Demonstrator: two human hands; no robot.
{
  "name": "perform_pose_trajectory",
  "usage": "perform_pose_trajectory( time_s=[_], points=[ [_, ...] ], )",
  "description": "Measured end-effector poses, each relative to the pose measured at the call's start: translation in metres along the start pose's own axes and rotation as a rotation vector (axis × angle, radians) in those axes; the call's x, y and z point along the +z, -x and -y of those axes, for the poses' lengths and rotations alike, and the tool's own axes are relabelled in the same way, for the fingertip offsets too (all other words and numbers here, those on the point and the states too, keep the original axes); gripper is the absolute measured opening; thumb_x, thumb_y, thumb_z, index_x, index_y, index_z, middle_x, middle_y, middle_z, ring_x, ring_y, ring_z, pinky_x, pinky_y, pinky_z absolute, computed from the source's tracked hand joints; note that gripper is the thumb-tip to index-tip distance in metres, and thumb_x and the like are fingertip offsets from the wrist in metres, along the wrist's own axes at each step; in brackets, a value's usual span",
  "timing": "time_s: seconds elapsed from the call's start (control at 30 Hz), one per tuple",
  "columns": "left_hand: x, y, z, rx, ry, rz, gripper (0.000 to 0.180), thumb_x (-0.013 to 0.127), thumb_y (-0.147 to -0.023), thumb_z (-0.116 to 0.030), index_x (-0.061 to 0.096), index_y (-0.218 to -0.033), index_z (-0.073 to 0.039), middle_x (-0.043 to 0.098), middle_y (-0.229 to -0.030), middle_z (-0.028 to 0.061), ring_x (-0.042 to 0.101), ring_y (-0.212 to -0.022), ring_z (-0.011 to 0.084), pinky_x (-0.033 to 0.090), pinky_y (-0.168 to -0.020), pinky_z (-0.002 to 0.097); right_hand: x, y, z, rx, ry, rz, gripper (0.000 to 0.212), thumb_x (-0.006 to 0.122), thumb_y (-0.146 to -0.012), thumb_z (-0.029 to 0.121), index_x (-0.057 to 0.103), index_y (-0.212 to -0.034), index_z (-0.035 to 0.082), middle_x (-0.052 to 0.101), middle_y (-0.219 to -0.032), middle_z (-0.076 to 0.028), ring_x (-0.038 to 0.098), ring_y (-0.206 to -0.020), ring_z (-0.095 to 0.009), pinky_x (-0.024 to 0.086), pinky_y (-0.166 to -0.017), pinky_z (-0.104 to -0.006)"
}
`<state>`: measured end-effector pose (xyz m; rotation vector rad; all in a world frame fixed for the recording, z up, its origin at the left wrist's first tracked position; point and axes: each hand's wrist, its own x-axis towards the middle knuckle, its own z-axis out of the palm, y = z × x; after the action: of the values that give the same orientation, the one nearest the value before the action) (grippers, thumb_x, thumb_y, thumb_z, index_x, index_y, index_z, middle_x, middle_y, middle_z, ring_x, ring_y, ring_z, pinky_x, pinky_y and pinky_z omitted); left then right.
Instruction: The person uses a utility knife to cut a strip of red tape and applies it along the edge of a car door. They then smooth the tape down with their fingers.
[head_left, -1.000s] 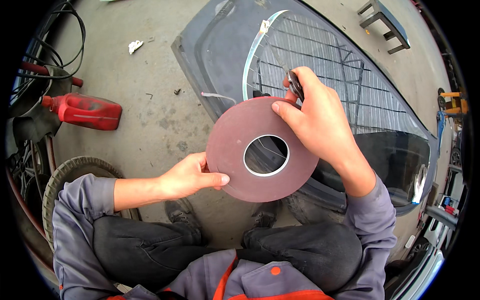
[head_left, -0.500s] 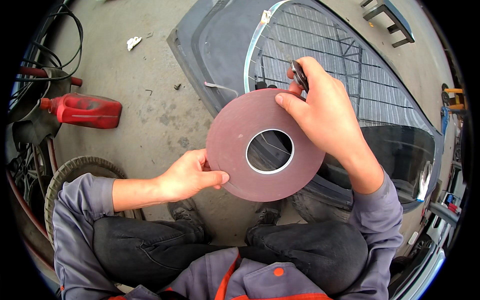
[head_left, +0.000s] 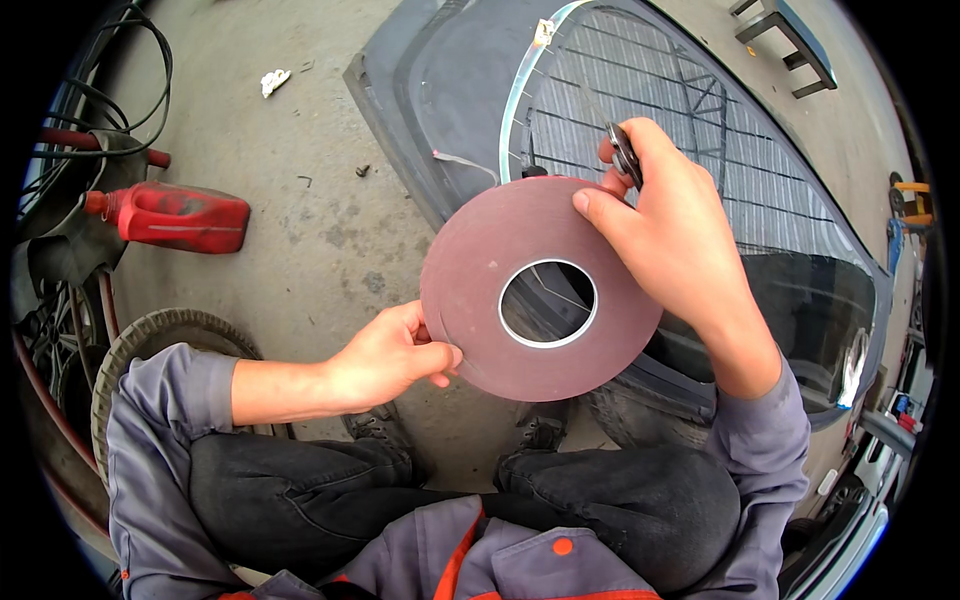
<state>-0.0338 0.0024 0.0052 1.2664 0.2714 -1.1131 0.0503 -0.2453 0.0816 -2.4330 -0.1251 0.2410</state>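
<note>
A large flat roll of reddish-brown tape (head_left: 465, 270) with a pale-rimmed open core is held up in front of me. My left hand (head_left: 395, 350) pinches its lower left edge, thumb on the near face. At the upper right edge, my right hand (head_left: 675, 225) presses its thumb to the roll. Those same right fingers also hold a small dark handheld tool (head_left: 624, 155), perhaps a knife; a thin blade seems to point away from me. Behind the roll lies a dark car tailgate (head_left: 425, 85) with its rear window (head_left: 620, 90). A pale strip (head_left: 512, 110) follows the window's left edge.
A red plastic jug (head_left: 185, 217) lies at the left, close to black cables (head_left: 165, 75). One tyre (head_left: 165, 325) rests by my left elbow. White crumpled scrap (head_left: 274, 82) is on the concrete floor. A low bench (head_left: 790, 45) stands at the far right.
Both hands and the tape roll have shifted slightly to the right in the picture, and the surroundings have slid right a little too. My grip looks the same.
</note>
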Motion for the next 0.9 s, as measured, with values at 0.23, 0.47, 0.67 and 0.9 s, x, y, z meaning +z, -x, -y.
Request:
perform_pose_trajectory(
  time_s=[0.23,0.47,0.67,0.9],
  points=[
    [-0.009,0.007,-0.009,0.137,-0.102,-0.106,0.03,0.057,-0.085,0.0,0.057,-0.115,0.001,0.064,-0.101,0.004,0.06,-0.084,0.0116,0.052,-0.075,0.0279,-0.019,0.015,-0.005,0.021,-0.17,0.11,0.031,0.072,-0.075,0.01,0.054,-0.097,0.0,0.054,-0.071,-0.006,0.048,-0.059,-0.016,0.041,-0.056,-0.03],
    [0.003,0.051,-0.071,0.941,-0.682,-0.24,0.022,0.066,-0.069,0.0,0.057,-0.089,0.001,0.06,-0.083,0.0118,0.057,-0.069,0.0196,0.047,-0.062,0.0294,-0.054,0.057,-0.018,-0.03,-0.674,-0.12,0.033,0.079,-0.07,0.01,0.053,-0.088,0.002,0.052,-0.078,0.0,0.043,-0.067,-0.006,0.036,-0.06,-0.0217],
    [-0.003,0.051,-0.126,1.805,-1.215,-0.458,0.028,0.071,-0.062,-0.002,0.061,-0.088,0.0,0.061,-0.082,0.0094,0.057,-0.068,0.021,0.047,-0.057,0.0329,-0.053,0.061,-0.028,-0.317,-0.66,-0.27,0.023,0.068,-0.069,-0.006,0.052,-0.082,0.003,0.058,-0.091,-0.013,0.054,-0.079,-0.016,0.045,-0.074,-0.0287],
    [-0.037,0.022,-0.061,1.613,-1.195,-0.53,0.029,0.07,-0.067,-0.005,0.064,-0.095,-0.006,0.06,-0.092,0.0082,0.057,-0.073,0.0216,0.048,-0.061,0.0326,0.006,0.081,-0.061,-0.377,-0.425,-0.278,0.027,0.068,-0.068,-0.011,0.053,-0.086,0.003,0.06,-0.103,-0.014,0.058,-0.091,-0.022,0.048,-0.08,-0.031]
  ],
)
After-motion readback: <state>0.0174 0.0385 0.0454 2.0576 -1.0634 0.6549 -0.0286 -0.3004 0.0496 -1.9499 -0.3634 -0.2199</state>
